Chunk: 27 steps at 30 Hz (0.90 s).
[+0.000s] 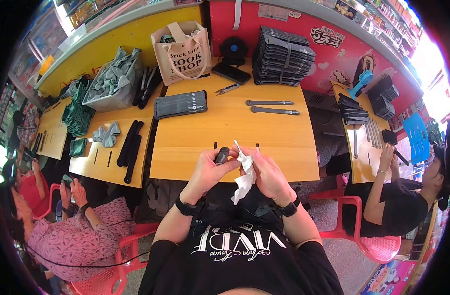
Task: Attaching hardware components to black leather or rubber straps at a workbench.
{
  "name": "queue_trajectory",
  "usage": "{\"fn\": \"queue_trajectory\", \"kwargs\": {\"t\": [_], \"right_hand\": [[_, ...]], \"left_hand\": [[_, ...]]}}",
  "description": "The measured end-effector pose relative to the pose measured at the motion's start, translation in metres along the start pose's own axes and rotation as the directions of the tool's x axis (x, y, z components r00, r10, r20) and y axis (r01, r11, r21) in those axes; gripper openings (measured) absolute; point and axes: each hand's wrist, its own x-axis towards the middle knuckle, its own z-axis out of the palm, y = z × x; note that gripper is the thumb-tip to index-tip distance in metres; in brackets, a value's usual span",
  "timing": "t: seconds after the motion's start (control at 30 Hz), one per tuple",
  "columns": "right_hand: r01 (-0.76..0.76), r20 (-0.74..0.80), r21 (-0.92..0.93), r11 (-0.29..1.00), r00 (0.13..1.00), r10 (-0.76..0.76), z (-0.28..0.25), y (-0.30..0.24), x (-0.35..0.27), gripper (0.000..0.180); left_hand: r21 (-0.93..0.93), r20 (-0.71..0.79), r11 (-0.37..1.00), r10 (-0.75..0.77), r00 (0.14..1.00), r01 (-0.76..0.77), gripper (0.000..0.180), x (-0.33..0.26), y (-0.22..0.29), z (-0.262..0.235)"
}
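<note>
1. White tissue is in the right hand, its fingers bent and pinching it; a thin white tip points up, too small for me to identify from this remote feed.
2. I find the left hand with fingers curled around a dark cylinder, just beside the tissue at 9 o'clock. Whether the left fingertips touch the tissue, I cannot tell.
3. Clock centre for this report: the two hands, at the near edge of the counter.
4. Drop hazard: the tissue hangs toward 6 o'clock, beyond that edge. Should the right pinch loosen, I judge it would miss the counter and fall to the lap or floor.
5. Slip hazard: the cylinder looks smooth and round; a light hold could let it roll free.
6. Tear hazard: thin, crumpled tissue may rip if the hands pull apart unevenly.
7. Draught hazard: a dark fan stands at 12 o'clock. I cannot confirm it is running; airflow could lift the tissue.
8. Reach hazard: snips lie near 12 o'clock, before a phone; a careless forward reach could meet their points. Two grey straps at 1 o'clock could be nudged askew.
</note>
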Motion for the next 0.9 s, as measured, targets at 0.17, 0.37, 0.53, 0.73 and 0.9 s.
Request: {"fn": "queue_trajectory", "kwargs": {"t": [0.17,0.37,0.53,0.73,0.9], "right_hand": [[0.041,0.061,-0.181,0.983,0.998,-0.030,-0.001,0.002,-0.008,0.050],[0.192,0.094,-0.495,0.847,0.981,-0.167,0.014,0.007,-0.004,0.049],[0.120,0.021,-0.520,0.846,0.992,-0.128,0.012,0.005,-0.002,0.042],[0.073,-0.189,-0.190,0.979,0.976,-0.110,-0.014,0.024,0.002,0.020],[0.017,-0.149,0.141,0.990,0.989,0.004,-0.023,0.026,0.006,0.012]], "left_hand": [[-0.044,0.035,0.999,0.028,0.999,-0.026,0.013,0.002,-0.002,-0.002],[-0.132,-0.014,0.990,0.055,0.998,-0.056,0.009,-0.002,-0.010,0.008],[-0.255,-0.038,0.967,0.009,0.999,-0.019,0.004,0.001,-0.022,0.008],[-0.297,0.015,0.955,0.023,1.000,-0.018,0.006,0.004,-0.025,0.006],[-0.358,0.021,0.928,0.118,0.993,-0.103,0.007,0.005,-0.029,0.009]]}}
